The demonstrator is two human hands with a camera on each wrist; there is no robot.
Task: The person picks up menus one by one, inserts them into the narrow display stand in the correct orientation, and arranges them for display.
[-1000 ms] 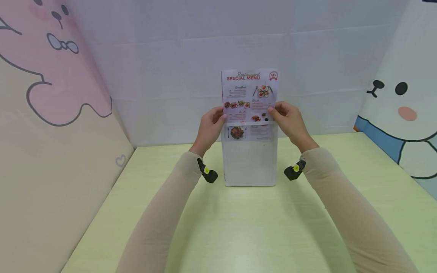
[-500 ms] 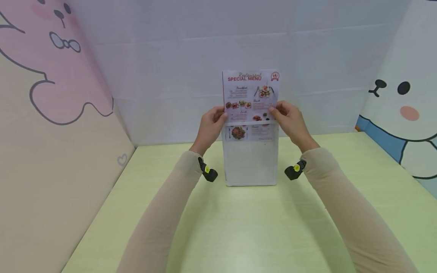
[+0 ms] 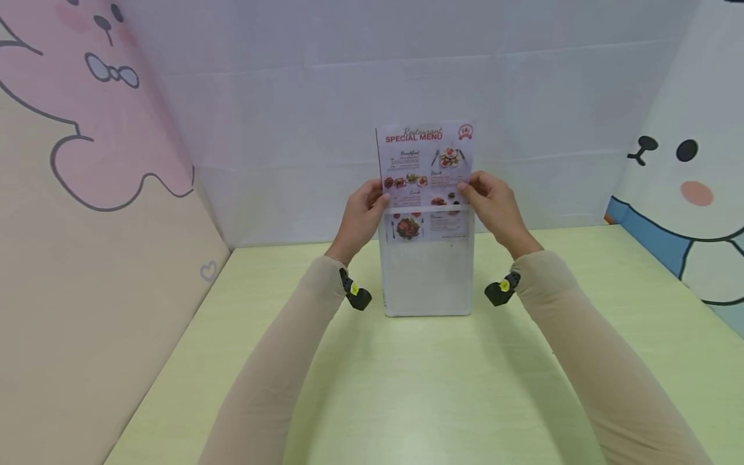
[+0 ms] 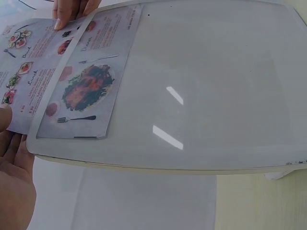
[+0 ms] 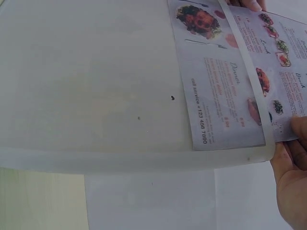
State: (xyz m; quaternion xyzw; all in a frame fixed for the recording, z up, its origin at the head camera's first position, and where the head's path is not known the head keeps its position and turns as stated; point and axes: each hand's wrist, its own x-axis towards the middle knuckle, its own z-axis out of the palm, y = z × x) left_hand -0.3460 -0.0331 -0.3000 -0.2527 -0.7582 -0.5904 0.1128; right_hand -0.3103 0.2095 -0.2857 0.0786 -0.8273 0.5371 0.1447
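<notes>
A printed restaurant menu sheet (image 3: 429,161) is partly inside a white-framed clear sign holder (image 3: 427,281), which stands upright on the table. The menu's lower part shows behind the clear front; its upper part sticks out above the holder's top rim, leaning slightly left. My left hand (image 3: 359,218) pinches the menu's left edge just above that rim, thumb in front. At the opposite edge my right hand (image 3: 498,210) pinches it the same way. In the left wrist view, the menu's bottom edge (image 4: 74,137) lies under the clear panel. The right wrist view shows the dinner section (image 5: 223,96) inside.
The pale yellow-green table (image 3: 372,387) spreads in front of the holder. Behind it hangs a white sheet backdrop (image 3: 279,142). Cartoon-printed panels stand at the left (image 3: 99,271) and right (image 3: 692,187). A small black camera sits on each wrist.
The menu has slid slightly down into the holder, and its top has tipped a little to the left. Both hands keep their pinch at its edges.
</notes>
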